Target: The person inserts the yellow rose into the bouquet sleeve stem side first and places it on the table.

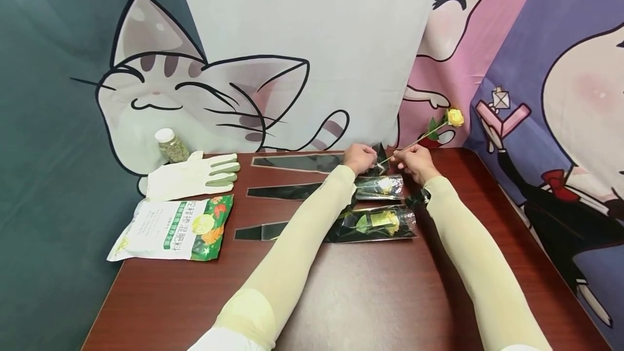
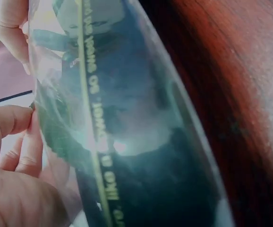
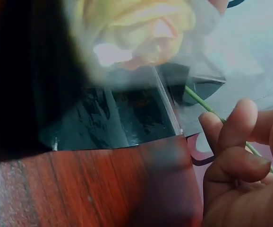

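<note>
At the far side of the table, my left hand (image 1: 359,158) pinches the mouth of a black-backed clear flower sleeve (image 1: 302,163). My right hand (image 1: 414,161) grips the thin green stem (image 3: 203,105) of a yellow rose (image 1: 455,117). The bloom points up and right, and the stem's lower end reaches the raised mouth of the sleeve. Nearer lie two more sleeves, the middle one (image 1: 283,192) and the front one (image 1: 348,229), each with a yellow rose inside. Printed sleeve film (image 2: 141,142) fills much of the left wrist view, partly hiding the left fingers.
On the left are a white glove (image 1: 177,180), a white-capped jar of pellets (image 1: 173,146) and a white and green printed bag (image 1: 175,229). A cartoon cloth backdrop (image 1: 312,26) rises behind the brown table (image 1: 370,291).
</note>
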{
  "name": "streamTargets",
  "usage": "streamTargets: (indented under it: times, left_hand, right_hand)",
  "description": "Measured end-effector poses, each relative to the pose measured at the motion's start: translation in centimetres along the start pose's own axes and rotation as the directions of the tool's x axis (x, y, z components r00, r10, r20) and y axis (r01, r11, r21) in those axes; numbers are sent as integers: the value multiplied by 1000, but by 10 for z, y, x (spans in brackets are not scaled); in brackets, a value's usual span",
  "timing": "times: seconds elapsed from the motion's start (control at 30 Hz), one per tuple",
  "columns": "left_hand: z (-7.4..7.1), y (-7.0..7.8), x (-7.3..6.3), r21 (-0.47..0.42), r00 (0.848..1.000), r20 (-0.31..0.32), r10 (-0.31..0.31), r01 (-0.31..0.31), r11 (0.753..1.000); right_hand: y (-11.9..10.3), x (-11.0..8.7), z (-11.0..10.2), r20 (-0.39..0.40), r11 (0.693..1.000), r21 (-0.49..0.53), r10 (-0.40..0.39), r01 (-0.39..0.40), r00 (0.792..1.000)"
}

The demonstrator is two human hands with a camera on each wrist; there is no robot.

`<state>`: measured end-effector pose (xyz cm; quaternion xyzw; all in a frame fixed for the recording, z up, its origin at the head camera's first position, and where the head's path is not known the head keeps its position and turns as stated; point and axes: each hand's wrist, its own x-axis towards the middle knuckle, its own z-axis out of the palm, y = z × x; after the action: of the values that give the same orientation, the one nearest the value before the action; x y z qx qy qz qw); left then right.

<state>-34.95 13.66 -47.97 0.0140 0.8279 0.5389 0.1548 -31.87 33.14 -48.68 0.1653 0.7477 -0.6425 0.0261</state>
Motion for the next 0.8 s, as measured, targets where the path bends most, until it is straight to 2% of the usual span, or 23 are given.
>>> streamTargets:
  times: [0.2,0.33,0.43,0.6,0.8]
  left_hand:
    - [2,-2,0,-116,998,50,28,-22,993]
    - [3,0,-1,-165,998,49,49,-40,985]
    - [5,1,-3,-172,997,41,66,-58,983]
    - [7,1,-2,-168,996,40,77,-69,983]
    - [7,-2,4,-169,994,37,100,-93,981]
  right_hand:
    - [-8,-3,6,73,997,56,41,-45,996]
    - [-14,-7,9,130,996,74,41,-51,991]
    - [-13,-7,9,155,996,77,39,-52,987]
    - [-5,-4,9,141,995,69,64,-75,988]
    - [-7,-8,8,221,995,78,50,-68,974]
